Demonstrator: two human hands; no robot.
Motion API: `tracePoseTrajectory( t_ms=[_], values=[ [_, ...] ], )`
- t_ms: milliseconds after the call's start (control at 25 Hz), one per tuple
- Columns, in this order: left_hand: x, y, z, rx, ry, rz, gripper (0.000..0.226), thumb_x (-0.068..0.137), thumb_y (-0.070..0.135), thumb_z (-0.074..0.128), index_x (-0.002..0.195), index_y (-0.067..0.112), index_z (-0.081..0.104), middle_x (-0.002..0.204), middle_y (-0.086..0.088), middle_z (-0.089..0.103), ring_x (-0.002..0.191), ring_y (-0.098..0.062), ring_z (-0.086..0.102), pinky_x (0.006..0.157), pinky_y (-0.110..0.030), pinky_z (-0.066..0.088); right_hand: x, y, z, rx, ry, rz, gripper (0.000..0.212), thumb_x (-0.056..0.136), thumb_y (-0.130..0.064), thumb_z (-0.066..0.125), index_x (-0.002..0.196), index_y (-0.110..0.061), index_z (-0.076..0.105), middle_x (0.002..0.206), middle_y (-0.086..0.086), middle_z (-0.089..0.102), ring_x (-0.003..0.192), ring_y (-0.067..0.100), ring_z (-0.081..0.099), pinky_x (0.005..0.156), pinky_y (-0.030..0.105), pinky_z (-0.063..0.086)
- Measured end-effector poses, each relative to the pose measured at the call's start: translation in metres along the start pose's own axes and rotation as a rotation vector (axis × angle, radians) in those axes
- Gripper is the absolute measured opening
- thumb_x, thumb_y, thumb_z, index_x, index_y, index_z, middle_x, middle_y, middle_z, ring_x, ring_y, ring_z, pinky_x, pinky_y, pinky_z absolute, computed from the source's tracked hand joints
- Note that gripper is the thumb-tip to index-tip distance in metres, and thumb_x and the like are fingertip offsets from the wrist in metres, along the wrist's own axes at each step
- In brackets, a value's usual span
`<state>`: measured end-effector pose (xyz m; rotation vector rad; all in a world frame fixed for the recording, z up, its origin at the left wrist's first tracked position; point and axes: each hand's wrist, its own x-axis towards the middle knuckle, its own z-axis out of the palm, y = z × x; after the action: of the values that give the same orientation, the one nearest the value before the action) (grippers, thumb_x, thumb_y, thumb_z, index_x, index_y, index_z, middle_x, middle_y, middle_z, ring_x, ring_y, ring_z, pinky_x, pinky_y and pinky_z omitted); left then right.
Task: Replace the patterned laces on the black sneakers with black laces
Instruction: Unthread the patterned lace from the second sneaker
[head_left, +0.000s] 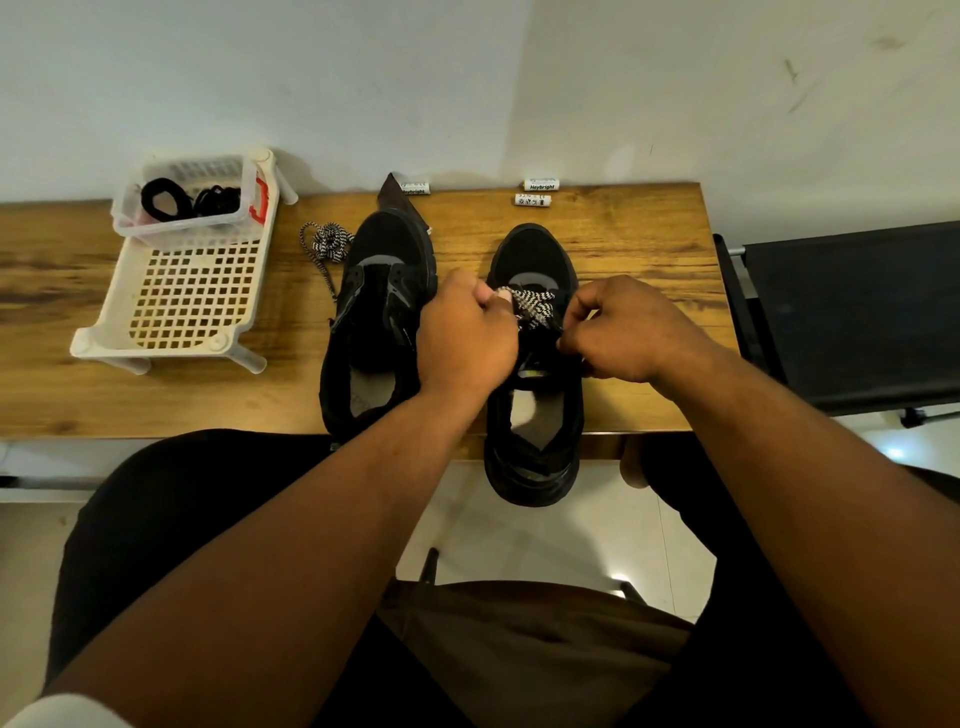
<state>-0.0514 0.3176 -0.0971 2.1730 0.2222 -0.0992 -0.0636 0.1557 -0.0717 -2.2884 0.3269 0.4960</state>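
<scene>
Black sneakers side by side on wooden tabletop (623, 244): left sneaker (376, 317) unlaced, right sneaker (535, 374) overhanging near edge. Both hands curled, left hand (465, 338) and right hand (621, 332) pinching patterned lace (532, 306) at right sneaker's eyelets. Loose patterned lace (326, 244) beside left sneaker; black laces (189, 200) in white basket (176, 223).

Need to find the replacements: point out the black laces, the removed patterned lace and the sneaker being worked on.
black laces (165, 198): head view, on the thick coil in the small basket.
removed patterned lace (328, 240): head view, on its bunched middle.
right sneaker (535, 249): head view, on its toe.
</scene>
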Motion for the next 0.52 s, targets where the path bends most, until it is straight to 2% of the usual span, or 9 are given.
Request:
tracePoseTrajectory(
  t_ms=[80, 120, 160, 240, 280, 360, 440, 520],
  values=[
    [0.011, 0.004, -0.007, -0.331, 0.065, -0.236, 0.011, 0.106, 0.029, 0.052, 0.097, 0.024, 0.054, 0.094, 0.0, 0.073, 0.079, -0.019, 0.075, 0.066, -0.035, 0.063, 0.001, 0.002, 0.0, -0.002, -0.005, 0.003, 0.004, 0.083, -0.016, 0.073, 0.084, -0.019, 0.072, 0.09, 0.003, 0.072, 0.088, 0.023, 0.071, 0.081, 0.053, 0.062],
    [0.017, 0.003, -0.011, -0.424, 0.09, -0.266, 0.011, 0.108, 0.03, 0.049, 0.099, 0.025, 0.053, 0.095, -0.001, 0.073, 0.078, -0.021, 0.076, 0.068, -0.037, 0.064, 0.002, 0.002, 0.0, 0.0, -0.009, 0.007, 0.003, 0.083, -0.016, 0.073, 0.085, -0.019, 0.072, 0.09, 0.003, 0.072, 0.088, 0.023, 0.071, 0.082, 0.053, 0.062],
    [0.022, 0.004, -0.015, -0.409, 0.106, -0.226, 0.011, 0.108, 0.031, 0.049, 0.098, 0.026, 0.053, 0.096, -0.002, 0.073, 0.078, -0.023, 0.076, 0.07, -0.041, 0.065, 0.002, 0.002, 0.0, 0.002, -0.014, 0.01, 0.003, 0.084, -0.017, 0.073, 0.085, -0.019, 0.072, 0.09, 0.003, 0.072, 0.089, 0.022, 0.071, 0.082, 0.053, 0.062],
    [0.025, 0.006, -0.019, -0.268, 0.115, -0.091, 0.005, 0.104, 0.029, 0.058, 0.1, 0.026, 0.056, 0.1, -0.001, 0.071, 0.085, -0.022, 0.074, 0.076, -0.049, 0.064, 0.002, 0.003, 0.001, -0.015, -0.019, 0.008, 0.004, 0.084, -0.022, 0.074, 0.087, -0.02, 0.071, 0.091, 0.002, 0.071, 0.089, 0.021, 0.07, 0.082, 0.05, 0.062],
    [0.023, 0.006, -0.018, -0.213, 0.109, -0.052, 0.009, 0.101, 0.028, 0.063, 0.108, 0.024, 0.058, 0.105, 0.001, 0.069, 0.092, -0.018, 0.072, 0.081, -0.047, 0.063, 0.001, 0.001, 0.002, -0.04, -0.003, -0.004, 0.007, 0.084, -0.024, 0.074, 0.089, -0.021, 0.071, 0.091, 0.0, 0.07, 0.09, 0.02, 0.069, 0.082, 0.047, 0.061],
    [0.015, 0.007, -0.017, -0.108, 0.111, 0.017, 0.044, 0.096, 0.024, 0.07, 0.135, 0.02, 0.051, 0.131, -0.001, 0.062, 0.119, -0.017, 0.062, 0.101, -0.039, 0.056, -0.004, -0.002, 0.008, -0.19, 0.114, -0.117, 0.019, 0.082, -0.029, 0.074, 0.098, -0.023, 0.067, 0.092, -0.003, 0.068, 0.09, 0.019, 0.066, 0.077, 0.036, 0.057],
    [0.008, 0.006, -0.02, 0.112, 0.181, 0.221, 0.08, 0.087, 0.02, 0.072, 0.156, 0.017, 0.032, 0.155, -0.005, 0.044, 0.144, -0.023, 0.038, 0.12, -0.044, 0.036, -0.008, -0.002, 0.023, -0.407, 0.261, -0.308, 0.037, 0.08, -0.03, 0.073, 0.114, -0.023, 0.062, 0.1, 0.001, 0.065, 0.092, 0.023, 0.063, 0.071, 0.032, 0.047],
    [0.007, 0.007, -0.024, 0.335, 0.113, 0.43, 0.086, 0.079, 0.019, 0.07, 0.157, 0.015, 0.033, 0.159, -0.006, 0.039, 0.15, -0.025, 0.024, 0.126, -0.048, 0.023, -0.007, 0.0, 0.037, -0.534, 0.31, -0.38, 0.043, 0.083, -0.029, 0.071, 0.124, -0.021, 0.061, 0.108, 0.006, 0.06, 0.094, 0.026, 0.062, 0.067, 0.03, 0.038]
  ],
)
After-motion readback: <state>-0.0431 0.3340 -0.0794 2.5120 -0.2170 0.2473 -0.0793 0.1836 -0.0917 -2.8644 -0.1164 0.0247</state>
